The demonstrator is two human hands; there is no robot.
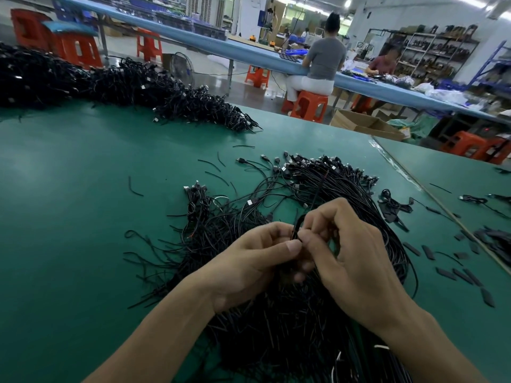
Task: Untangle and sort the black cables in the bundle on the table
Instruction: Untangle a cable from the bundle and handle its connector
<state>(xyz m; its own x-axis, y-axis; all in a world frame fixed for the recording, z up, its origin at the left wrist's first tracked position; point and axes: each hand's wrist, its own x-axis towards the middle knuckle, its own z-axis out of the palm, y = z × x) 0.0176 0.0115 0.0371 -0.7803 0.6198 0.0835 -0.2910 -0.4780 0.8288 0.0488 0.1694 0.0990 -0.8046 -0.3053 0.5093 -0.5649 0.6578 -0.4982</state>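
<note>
The left hand pinches a single black cable between thumb and fingers. The right hand curls its fingers round the same cable, touching the left. Beneath both sprawls the tangled bundle on the green tabletop. A larger heap lies well apart, at the far edge.

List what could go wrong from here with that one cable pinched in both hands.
1. The left hand and right hand pinch one cable that runs back into the bundle; a hard pull might tighten the tangle rather than free it.
2. Lifting it may drag neighbouring strands and disturb the plug ends fanned out at the far side.
3. A whipping strand might scatter the short black pieces lying to the right.
</note>
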